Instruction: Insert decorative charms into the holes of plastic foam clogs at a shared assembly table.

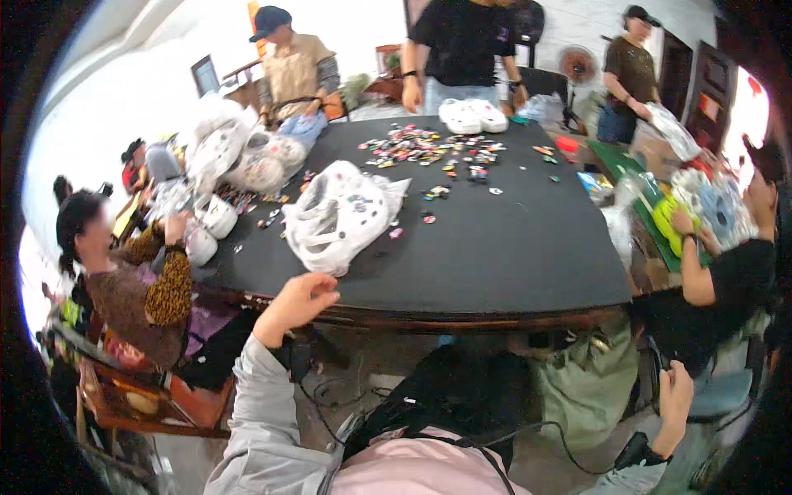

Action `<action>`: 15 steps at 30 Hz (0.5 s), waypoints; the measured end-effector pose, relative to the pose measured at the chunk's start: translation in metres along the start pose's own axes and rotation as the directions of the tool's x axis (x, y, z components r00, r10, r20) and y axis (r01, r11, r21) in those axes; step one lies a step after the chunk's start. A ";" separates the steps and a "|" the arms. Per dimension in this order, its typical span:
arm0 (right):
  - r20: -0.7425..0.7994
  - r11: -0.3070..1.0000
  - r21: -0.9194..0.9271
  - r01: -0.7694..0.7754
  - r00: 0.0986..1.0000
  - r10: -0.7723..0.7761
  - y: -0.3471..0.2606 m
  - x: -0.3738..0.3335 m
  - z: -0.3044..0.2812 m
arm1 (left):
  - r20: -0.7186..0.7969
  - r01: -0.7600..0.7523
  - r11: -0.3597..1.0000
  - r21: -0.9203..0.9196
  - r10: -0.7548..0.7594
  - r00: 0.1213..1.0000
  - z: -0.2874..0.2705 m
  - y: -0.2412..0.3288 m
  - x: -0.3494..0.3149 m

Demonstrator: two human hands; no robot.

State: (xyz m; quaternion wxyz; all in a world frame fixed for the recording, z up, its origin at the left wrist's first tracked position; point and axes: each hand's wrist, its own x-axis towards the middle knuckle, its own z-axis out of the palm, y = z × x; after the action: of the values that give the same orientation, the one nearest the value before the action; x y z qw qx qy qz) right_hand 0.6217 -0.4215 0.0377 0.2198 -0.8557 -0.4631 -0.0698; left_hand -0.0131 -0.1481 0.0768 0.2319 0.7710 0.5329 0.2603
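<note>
Head view: bagged white footwear [342,219] looked wrinkled, colour-flecked; left hand [299,304] was loosely spread just beside it; right hand [675,400] state could not be told.

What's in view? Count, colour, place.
table: one, black-topped, centre
clog bag: one, whitish, table's near left
bag pile: several, whitish, table's far left
unbagged clogs: at least four, white, table's far edge, left
small pieces: many, multicoloured, mostly table's far half
shoe: at least one, lime, right side
box: one, brown, far right
fan: one, brownish, back right
cloth: one, pale green, lower right
co-workers: at least six, mixed clothing, around and beyond table
left hand: one, grey-sleeved, below clog bag
right hand: one, grey-sleeved, lower right
</note>
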 end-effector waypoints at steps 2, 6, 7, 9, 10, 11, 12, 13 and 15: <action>0.097 0.993 0.114 0.027 0.995 -0.038 -0.046 0.020 0.000 | -0.176 0.055 0.998 0.009 -0.052 0.983 -0.031 -0.046 -0.008; -0.029 0.968 0.078 0.240 0.971 -0.239 -0.111 0.040 0.010 | -0.505 0.088 0.955 0.282 0.070 0.860 -0.041 -0.076 0.018; -0.026 0.945 0.091 0.313 0.950 -0.312 -0.130 0.044 0.010 | -0.587 0.079 0.922 0.378 0.173 0.791 -0.038 -0.076 0.030; -0.035 0.889 0.104 0.446 0.895 -0.445 -0.167 0.052 0.017 | -0.522 0.024 0.956 0.291 0.137 0.842 -0.033 -0.094 0.048; -0.024 0.865 0.099 0.492 0.870 -0.492 -0.188 0.054 0.018 | -0.446 -0.030 0.978 0.207 0.121 0.887 -0.032 -0.098 0.056; 0.005 0.848 0.110 0.519 0.852 -0.523 -0.206 0.057 0.022 | -0.397 -0.041 0.998 0.054 0.059 0.916 -0.035 -0.102 0.062; 0.030 0.827 0.121 0.549 0.830 -0.556 -0.223 0.059 0.026 | -0.406 -0.032 0.999 0.043 0.047 0.913 -0.038 -0.118 0.066; 0.039 0.809 0.113 0.576 0.811 -0.583 -0.238 0.060 0.031 | -0.472 -0.036 0.993 -0.112 -0.021 0.881 -0.038 -0.145 0.070; 0.067 0.733 0.141 0.665 0.732 -0.677 -0.270 0.064 0.038 | -0.521 -0.188 0.755 -0.628 -0.229 0.822 -0.027 -0.184 0.080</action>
State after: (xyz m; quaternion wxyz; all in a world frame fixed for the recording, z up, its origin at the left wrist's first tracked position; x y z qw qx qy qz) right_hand 0.4322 -0.2282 0.1085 0.1987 -0.6199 -0.7558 -0.0704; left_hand -0.1354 -0.0107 -0.0071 0.3198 0.5199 0.4601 0.6448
